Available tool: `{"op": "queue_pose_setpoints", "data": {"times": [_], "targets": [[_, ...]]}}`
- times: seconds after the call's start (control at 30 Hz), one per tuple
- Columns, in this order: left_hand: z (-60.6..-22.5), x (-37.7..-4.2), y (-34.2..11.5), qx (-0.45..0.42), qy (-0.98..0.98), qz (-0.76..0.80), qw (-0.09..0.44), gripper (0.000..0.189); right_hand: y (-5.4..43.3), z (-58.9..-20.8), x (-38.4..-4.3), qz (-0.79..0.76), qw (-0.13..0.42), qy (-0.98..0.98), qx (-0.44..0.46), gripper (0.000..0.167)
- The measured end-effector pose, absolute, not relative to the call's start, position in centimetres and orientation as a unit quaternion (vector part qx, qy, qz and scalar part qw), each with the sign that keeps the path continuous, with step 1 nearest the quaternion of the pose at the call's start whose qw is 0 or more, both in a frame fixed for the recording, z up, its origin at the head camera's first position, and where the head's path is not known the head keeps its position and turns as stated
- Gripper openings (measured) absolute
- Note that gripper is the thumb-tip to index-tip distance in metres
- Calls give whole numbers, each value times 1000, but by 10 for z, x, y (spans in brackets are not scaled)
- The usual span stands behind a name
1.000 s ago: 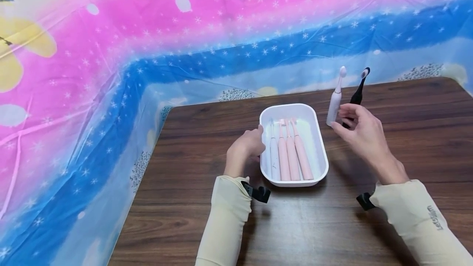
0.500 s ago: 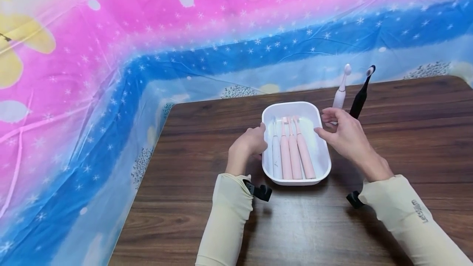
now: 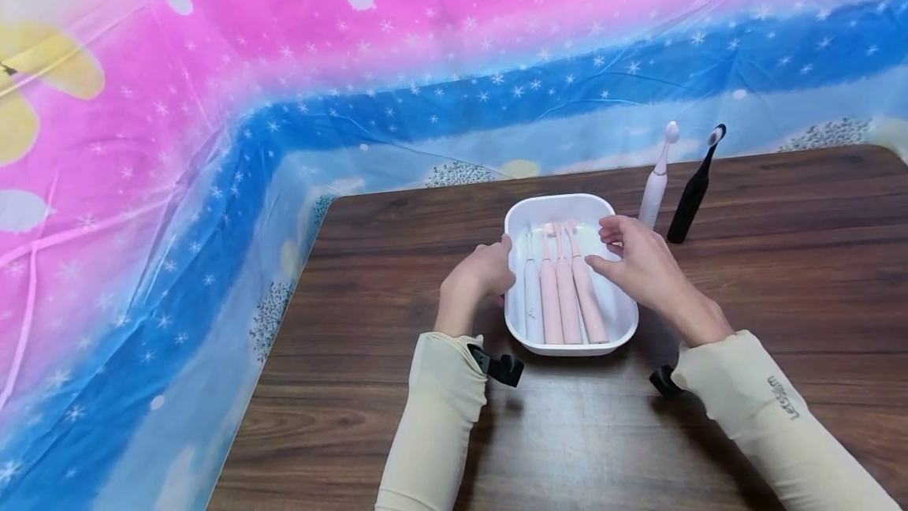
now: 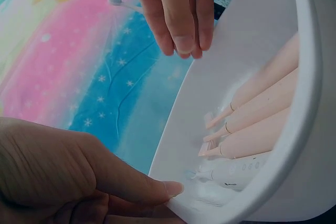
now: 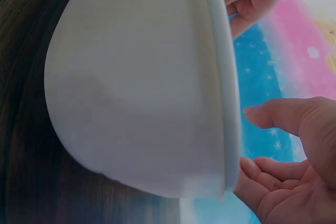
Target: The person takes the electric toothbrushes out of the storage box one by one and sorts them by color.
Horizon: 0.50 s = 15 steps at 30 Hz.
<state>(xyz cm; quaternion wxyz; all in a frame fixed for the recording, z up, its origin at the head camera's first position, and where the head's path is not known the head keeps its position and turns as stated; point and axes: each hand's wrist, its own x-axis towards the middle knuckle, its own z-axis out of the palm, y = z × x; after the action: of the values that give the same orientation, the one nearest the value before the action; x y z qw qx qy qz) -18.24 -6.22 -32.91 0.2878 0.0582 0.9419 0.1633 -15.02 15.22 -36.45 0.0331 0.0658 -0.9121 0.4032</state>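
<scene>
A white plastic tray [image 3: 571, 351] stands on the table, its left rim pinched by my left hand [image 3: 477, 281], thumb inside and fingers outside. In the left wrist view the thumb [image 4: 142, 186] lies over the rim. Inside the tray, one white electric toothbrush [image 3: 533, 307] lies beside three pink electric toothbrushes [image 3: 565, 302]. Over the tray's right side hovers my right hand [image 3: 647, 268], holding nothing, thumb and fingers apart. Just beyond it, a white electric toothbrush [image 3: 654, 194] and a black electric toothbrush [image 3: 690, 202] stand upright; the white one's base is hidden by the hand.
The dark wooden table [image 3: 340, 337] extends around the tray. Behind its back edge hangs a pink and blue patterned cloth [image 3: 440, 85]. Each wrist wears a black camera mount, one at the left sleeve [image 3: 443, 393] and one at the right sleeve.
My right hand has moved left, from beside the upright white and black toothbrushes to over the tray's right side. Both those toothbrushes stay standing. My left hand keeps its hold on the rim.
</scene>
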Motion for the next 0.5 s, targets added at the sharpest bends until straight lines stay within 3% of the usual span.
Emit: {"op": "queue_pose_setpoints", "data": {"times": [0.17, 0.5], "targets": [[-329, -181, -63, 63, 942, 164, 288, 70, 145, -365, -153, 387, -6, -920, 63, 58], [-329, -179, -64, 64, 944, 168, 277, 70, 133, -371, -154, 356, -25, -931, 76, 55]]}}
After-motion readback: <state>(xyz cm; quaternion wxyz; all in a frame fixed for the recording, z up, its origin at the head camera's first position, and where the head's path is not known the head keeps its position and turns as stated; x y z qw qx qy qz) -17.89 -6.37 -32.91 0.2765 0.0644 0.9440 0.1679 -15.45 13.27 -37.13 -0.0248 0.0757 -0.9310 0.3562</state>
